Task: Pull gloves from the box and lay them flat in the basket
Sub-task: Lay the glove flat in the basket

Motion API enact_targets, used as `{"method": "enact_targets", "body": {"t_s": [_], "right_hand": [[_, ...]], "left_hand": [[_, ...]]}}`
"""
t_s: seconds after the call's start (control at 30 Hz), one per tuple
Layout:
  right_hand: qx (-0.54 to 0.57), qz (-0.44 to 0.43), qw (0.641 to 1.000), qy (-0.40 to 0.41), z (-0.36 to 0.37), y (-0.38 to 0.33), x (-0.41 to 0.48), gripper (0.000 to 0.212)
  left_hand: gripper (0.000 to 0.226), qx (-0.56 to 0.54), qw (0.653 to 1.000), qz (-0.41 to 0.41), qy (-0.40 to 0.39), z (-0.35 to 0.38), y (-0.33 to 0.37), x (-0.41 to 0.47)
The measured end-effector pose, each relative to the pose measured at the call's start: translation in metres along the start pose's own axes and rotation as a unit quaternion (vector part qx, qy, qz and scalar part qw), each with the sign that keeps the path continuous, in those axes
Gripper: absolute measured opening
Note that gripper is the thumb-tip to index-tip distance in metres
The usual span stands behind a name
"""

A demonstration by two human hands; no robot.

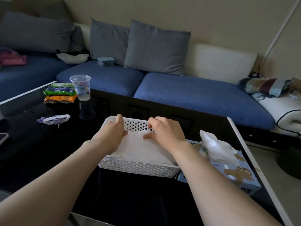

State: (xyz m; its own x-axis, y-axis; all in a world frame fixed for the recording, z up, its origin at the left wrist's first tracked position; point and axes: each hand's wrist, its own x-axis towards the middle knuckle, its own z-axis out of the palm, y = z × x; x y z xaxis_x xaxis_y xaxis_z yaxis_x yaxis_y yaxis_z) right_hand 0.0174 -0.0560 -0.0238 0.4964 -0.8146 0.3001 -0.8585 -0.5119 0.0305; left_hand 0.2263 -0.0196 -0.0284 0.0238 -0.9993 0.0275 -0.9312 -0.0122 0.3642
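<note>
Head: right hand [164,131] (fingers bent) on gloves [141,150]

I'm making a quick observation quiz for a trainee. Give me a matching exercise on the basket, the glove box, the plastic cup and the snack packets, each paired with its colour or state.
Things:
1. basket
2. glove box
3. plastic cup
4. snack packets

Colour or state:
A. green and orange, stacked
B. white, perforated walls
C. clear, see-through
D. light blue, a glove poking out of its top

Pairs: 1-B, 2-D, 3-C, 4-A
</note>
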Motion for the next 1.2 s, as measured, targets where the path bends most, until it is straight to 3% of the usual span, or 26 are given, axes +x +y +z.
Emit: {"method": "enact_targets", "body": {"t_s": [0.1,0.2,0.27,0.3,0.37,0.43,0.57,0.63,0.93,1.07,1.13,1.2], "right_hand": [[-0.02,-0.038,0.998,0.04,0.003,0.002,0.0,0.043],[-0.037,-0.05,0.998,0.012,-0.002,0.004,0.001,0.015],[-0.039,-0.029,0.998,-0.029,-0.005,0.004,-0.001,0.025],[-0.03,-0.017,0.998,-0.049,-0.01,0.004,-0.002,0.029],[-0.016,-0.023,0.996,-0.088,-0.023,0.001,-0.003,0.026],[0.003,-0.021,0.99,-0.14,-0.033,-0.007,-0.003,0.021],[0.072,0.046,0.935,-0.344,-0.045,-0.015,-0.005,0.059],[0.043,0.049,0.912,-0.404,-0.046,-0.012,-0.008,0.059],[0.067,0.07,0.919,-0.382,-0.029,-0.008,-0.019,0.073],[0.133,0.09,0.917,-0.366,-0.043,0.006,-0.022,0.1],[0.171,0.088,0.928,-0.319,-0.053,0.013,-0.028,0.099],[0.213,0.105,0.941,-0.243,-0.06,0.02,-0.037,0.076]], "left_hand": [[0.029,0.014,1.0,0.015,0.011,0.007,-0.006,0.005],[0.045,0.096,0.993,0.06,0.036,0.007,-0.007,0.007],[0.053,0.175,0.975,0.117,0.076,0.006,-0.003,0.008],[0.046,0.179,0.97,0.145,0.076,0.006,0.001,0.009],[0.027,0.114,0.981,0.158,0.003,0.005,0.007,0.009],[0.027,0.063,0.984,0.136,-0.095,0.009,0.011,0.008],[0.071,0.055,0.976,0.083,-0.193,0.013,0.007,0.008],[0.087,0.06,0.974,0.064,-0.21,0.012,0.005,0.008],[0.103,0.092,0.966,0.029,-0.238,0.01,0.016,0.01],[0.101,0.071,0.97,0.028,-0.23,-0.01,0.026,0.007],[0.082,0.028,0.98,0.037,-0.191,-0.018,0.033,0.005],[0.044,-0.065,0.986,0.069,-0.135,-0.015,0.046,0.002]]}}
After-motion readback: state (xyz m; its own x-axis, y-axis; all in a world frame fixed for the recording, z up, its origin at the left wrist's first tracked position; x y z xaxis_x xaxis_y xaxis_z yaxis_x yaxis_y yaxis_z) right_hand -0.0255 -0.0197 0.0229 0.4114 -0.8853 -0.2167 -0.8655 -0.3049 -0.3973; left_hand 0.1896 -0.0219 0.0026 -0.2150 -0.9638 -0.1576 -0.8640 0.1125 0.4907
